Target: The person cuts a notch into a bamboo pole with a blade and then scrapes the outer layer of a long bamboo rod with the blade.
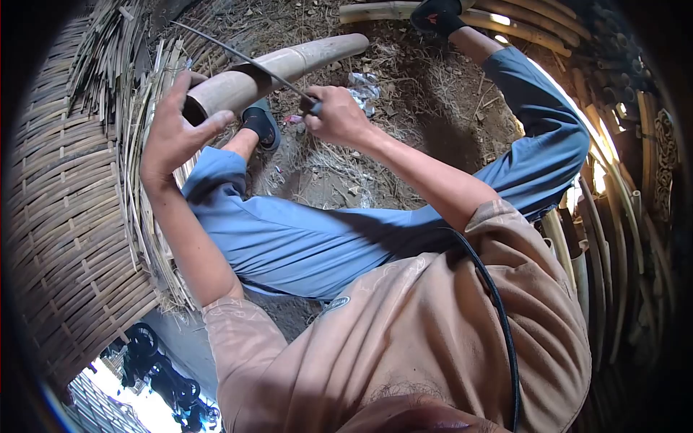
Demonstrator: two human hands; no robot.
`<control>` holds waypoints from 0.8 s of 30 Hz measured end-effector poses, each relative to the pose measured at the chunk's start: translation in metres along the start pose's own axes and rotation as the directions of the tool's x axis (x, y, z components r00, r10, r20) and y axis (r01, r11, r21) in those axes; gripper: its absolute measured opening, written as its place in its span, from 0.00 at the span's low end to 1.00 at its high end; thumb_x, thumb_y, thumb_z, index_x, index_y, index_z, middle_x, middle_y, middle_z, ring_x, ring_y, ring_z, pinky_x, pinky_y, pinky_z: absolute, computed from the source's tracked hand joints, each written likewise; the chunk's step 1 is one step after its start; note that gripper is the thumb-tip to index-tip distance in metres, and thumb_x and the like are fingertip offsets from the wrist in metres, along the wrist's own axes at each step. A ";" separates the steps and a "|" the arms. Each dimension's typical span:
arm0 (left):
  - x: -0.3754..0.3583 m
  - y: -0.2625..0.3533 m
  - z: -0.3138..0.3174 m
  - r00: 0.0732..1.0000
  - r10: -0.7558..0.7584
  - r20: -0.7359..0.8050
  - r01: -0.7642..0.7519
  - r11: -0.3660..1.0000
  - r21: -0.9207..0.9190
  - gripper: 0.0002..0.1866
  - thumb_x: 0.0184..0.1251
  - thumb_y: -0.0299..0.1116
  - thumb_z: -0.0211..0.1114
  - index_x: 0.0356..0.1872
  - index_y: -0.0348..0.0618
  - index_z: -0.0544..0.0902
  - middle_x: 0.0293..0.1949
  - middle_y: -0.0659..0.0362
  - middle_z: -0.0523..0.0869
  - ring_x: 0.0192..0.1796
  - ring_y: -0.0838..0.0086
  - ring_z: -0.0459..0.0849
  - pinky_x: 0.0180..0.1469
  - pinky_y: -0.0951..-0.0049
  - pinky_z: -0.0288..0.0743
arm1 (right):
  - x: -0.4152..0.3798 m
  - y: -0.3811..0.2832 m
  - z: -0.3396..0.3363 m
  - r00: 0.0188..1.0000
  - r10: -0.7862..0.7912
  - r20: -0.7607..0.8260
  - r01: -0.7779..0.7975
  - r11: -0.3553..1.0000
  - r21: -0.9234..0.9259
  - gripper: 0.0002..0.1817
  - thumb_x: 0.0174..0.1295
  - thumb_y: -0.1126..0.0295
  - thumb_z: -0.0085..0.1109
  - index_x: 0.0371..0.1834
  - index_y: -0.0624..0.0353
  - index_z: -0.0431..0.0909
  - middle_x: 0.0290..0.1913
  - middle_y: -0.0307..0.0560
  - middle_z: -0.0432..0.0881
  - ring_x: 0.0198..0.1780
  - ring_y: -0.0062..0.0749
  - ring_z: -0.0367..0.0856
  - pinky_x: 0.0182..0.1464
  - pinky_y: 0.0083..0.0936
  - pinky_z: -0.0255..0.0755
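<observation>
A thick bamboo pole point(303, 60) slants out in front of me, its hollow near end close to my left hand point(170, 130). That hand wraps the end, thumb on the near side and fingers over the far side. My right hand point(336, 115) is closed round the dark handle of a long, thin-bladed knife point(238, 55). The blade crosses over the pole toward the upper left, beside a dark patch on the bamboo where it looks notched or shadowed. My legs are spread, with a sandalled foot point(267, 128) below the pole.
Woven bamboo matting point(65, 209) covers the left side, with loose split strips point(133, 137) along its edge. Bamboo poles point(520, 25) lie at the upper right, and more stand at the right. Crumpled plastic point(363, 90) and fibre litter the dirt floor. Motorbikes point(155, 375) show at lower left.
</observation>
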State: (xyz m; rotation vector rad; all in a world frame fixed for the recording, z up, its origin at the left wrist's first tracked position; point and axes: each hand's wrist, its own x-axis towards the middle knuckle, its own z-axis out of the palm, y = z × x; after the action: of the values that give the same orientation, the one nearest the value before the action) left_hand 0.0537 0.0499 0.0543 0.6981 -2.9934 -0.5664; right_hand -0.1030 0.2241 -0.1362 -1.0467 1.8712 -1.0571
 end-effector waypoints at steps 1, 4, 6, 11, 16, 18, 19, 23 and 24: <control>-0.001 -0.004 0.000 1.000 0.021 0.003 -0.021 1.000 -0.005 0.29 0.55 0.40 0.78 0.56 0.39 0.78 0.46 0.50 0.87 0.49 0.65 0.86 0.55 0.66 0.77 | 0.001 0.003 -0.001 1.000 -0.020 -0.011 0.019 0.997 -0.070 0.11 0.60 0.73 0.59 0.43 0.66 0.82 0.34 0.56 0.88 0.35 0.43 0.87 0.46 0.39 0.83; -0.003 -0.007 0.003 0.999 -0.042 0.010 0.043 0.993 -0.109 0.29 0.50 0.42 0.79 0.51 0.38 0.79 0.47 0.46 0.85 0.51 0.55 0.85 0.57 0.59 0.76 | 0.036 0.075 0.010 0.965 0.220 -0.140 -0.209 0.974 0.091 0.10 0.57 0.70 0.59 0.32 0.68 0.83 0.30 0.62 0.87 0.35 0.51 0.89 0.46 0.44 0.82; -0.003 -0.004 0.004 0.999 -0.039 0.000 0.039 0.997 -0.071 0.29 0.51 0.41 0.78 0.52 0.37 0.79 0.46 0.46 0.85 0.51 0.54 0.85 0.56 0.59 0.76 | 0.047 0.082 -0.005 0.945 0.280 -0.170 -0.276 0.960 0.048 0.15 0.56 0.66 0.60 0.34 0.70 0.84 0.33 0.66 0.88 0.39 0.54 0.90 0.47 0.46 0.82; 0.001 0.002 0.005 0.997 -0.050 0.052 0.057 0.989 -0.138 0.29 0.55 0.35 0.78 0.56 0.35 0.77 0.47 0.49 0.86 0.49 0.65 0.85 0.55 0.67 0.77 | 0.013 0.016 -0.002 0.992 0.086 -0.091 -0.062 0.970 0.236 0.12 0.56 0.71 0.61 0.36 0.70 0.84 0.32 0.64 0.88 0.36 0.50 0.89 0.47 0.44 0.83; -0.002 0.001 0.003 0.997 0.071 0.016 -0.071 0.997 -0.026 0.29 0.53 0.34 0.77 0.56 0.35 0.77 0.47 0.49 0.86 0.50 0.64 0.85 0.57 0.66 0.76 | 0.009 0.015 0.004 0.993 0.087 -0.077 -0.084 0.995 0.050 0.11 0.57 0.72 0.59 0.37 0.69 0.85 0.31 0.63 0.87 0.36 0.49 0.89 0.47 0.44 0.83; -0.001 0.002 0.004 0.999 0.025 0.037 -0.023 0.999 -0.047 0.30 0.52 0.34 0.77 0.56 0.36 0.78 0.48 0.48 0.86 0.52 0.63 0.85 0.59 0.66 0.75 | 0.053 0.068 0.005 0.959 0.249 -0.138 -0.248 0.968 0.019 0.13 0.57 0.70 0.59 0.39 0.70 0.85 0.34 0.67 0.87 0.40 0.52 0.90 0.48 0.46 0.82; -0.001 0.006 0.006 0.999 0.051 0.012 -0.050 0.998 -0.045 0.30 0.51 0.36 0.77 0.55 0.37 0.78 0.47 0.47 0.86 0.51 0.59 0.85 0.58 0.63 0.75 | 0.061 0.080 -0.004 0.926 0.342 -0.161 -0.345 0.938 0.006 0.14 0.57 0.69 0.59 0.39 0.70 0.86 0.35 0.69 0.87 0.41 0.54 0.90 0.48 0.46 0.82; 0.004 0.013 0.009 0.995 0.091 -0.031 -0.094 0.991 -0.096 0.29 0.48 0.39 0.78 0.52 0.38 0.79 0.46 0.45 0.85 0.50 0.51 0.84 0.55 0.59 0.75 | 0.039 0.064 -0.014 0.973 0.170 -0.155 -0.178 0.984 -0.034 0.16 0.58 0.68 0.59 0.39 0.73 0.85 0.36 0.70 0.87 0.41 0.53 0.90 0.49 0.44 0.83; 0.002 0.014 0.009 0.999 0.051 -0.003 -0.051 0.994 -0.098 0.29 0.48 0.38 0.78 0.51 0.38 0.79 0.46 0.46 0.85 0.50 0.51 0.84 0.55 0.59 0.75 | 0.021 0.034 -0.017 0.966 0.248 -0.079 -0.242 0.967 0.075 0.16 0.59 0.69 0.60 0.42 0.73 0.85 0.35 0.69 0.87 0.38 0.51 0.90 0.48 0.44 0.83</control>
State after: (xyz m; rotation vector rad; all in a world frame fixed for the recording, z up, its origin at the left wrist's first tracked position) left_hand 0.0448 0.0639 0.0504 0.6128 -2.9495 -0.7041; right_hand -0.1355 0.2217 -0.1640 -0.7194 1.9639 -1.0237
